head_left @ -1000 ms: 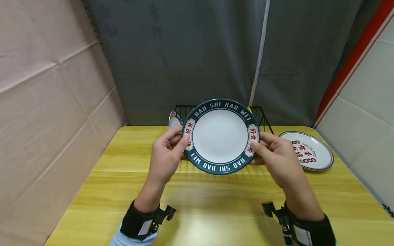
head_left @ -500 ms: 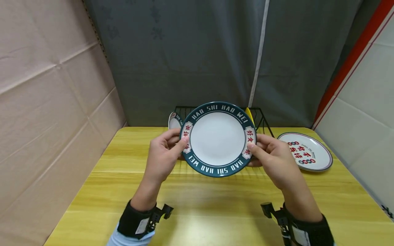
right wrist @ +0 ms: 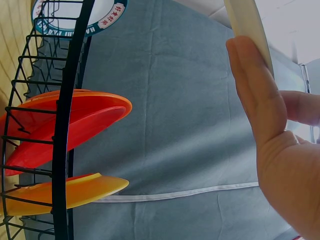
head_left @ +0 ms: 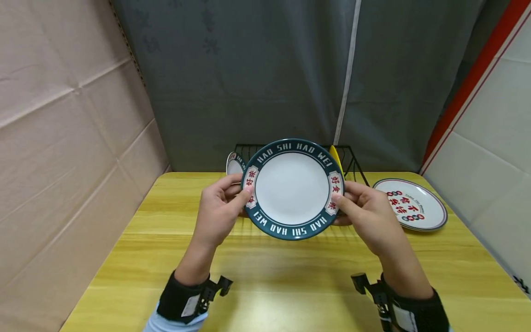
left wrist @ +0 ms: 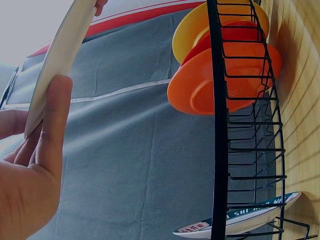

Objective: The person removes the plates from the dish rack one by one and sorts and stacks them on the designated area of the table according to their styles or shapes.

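Observation:
A round white plate (head_left: 291,188) with a dark green lettered rim is held up above the table, its face tilted toward the head camera. My left hand (head_left: 216,213) pinches its left edge, thumb on the front and fingers behind. On the opposite edge my right hand (head_left: 371,216) grips it the same way. Behind the plate stands a black wire dish rack (head_left: 356,165), mostly hidden in the head view. In the left wrist view the rack holds an orange plate (left wrist: 195,92), a red plate (left wrist: 200,49), a yellow plate (left wrist: 187,35) and another green-rimmed plate (left wrist: 250,220).
A white oval plate (head_left: 415,205) with red characters lies at the right of the wooden table (head_left: 274,286). A grey curtain (head_left: 249,83) hangs behind the rack. Pale cloth walls (head_left: 83,175) stand at both sides.
The plate and both hands have come slightly down and to the left, exposing more of the yellow plate behind. Both hands keep their grip.

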A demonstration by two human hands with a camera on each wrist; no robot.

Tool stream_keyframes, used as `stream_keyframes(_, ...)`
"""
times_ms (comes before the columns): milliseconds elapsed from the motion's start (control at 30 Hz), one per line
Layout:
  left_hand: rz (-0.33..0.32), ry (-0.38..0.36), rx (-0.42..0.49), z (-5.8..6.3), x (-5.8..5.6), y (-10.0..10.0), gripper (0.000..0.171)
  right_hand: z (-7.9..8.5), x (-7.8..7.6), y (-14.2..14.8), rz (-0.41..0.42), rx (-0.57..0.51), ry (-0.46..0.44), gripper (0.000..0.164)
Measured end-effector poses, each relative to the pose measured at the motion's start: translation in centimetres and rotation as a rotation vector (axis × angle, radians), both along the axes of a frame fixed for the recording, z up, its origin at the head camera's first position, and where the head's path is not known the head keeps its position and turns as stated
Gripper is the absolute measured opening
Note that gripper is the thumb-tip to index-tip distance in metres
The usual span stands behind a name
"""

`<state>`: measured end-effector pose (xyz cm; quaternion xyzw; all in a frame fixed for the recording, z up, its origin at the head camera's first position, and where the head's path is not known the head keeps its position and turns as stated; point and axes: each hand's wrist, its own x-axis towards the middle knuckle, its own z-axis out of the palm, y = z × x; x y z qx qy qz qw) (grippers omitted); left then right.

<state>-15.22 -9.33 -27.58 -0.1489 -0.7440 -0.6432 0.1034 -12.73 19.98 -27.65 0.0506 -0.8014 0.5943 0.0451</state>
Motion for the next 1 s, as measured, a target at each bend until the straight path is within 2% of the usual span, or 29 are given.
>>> stream_keyframes(200, 0.003, -0.033, 0.027, 0.08, -0.04, 0.08, 0.034, -0.01, 0.03, -0.15, -0.007, -0.002, -0.007, 0.044)
stream_keyframes(367, -0.023, -0.049, 0.054, 0.24, -0.06, 0.08, 0.036, -0.07, 0.04, -0.27, -0.012, 0.001, -0.014, 0.044)
stream_keyframes(1000, -0.001, -0.046, 0.021, 0.20, -0.23, 0.18, 0.035, 0.05, 0.02, -0.34, -0.019, 0.023, -0.030, 0.045)
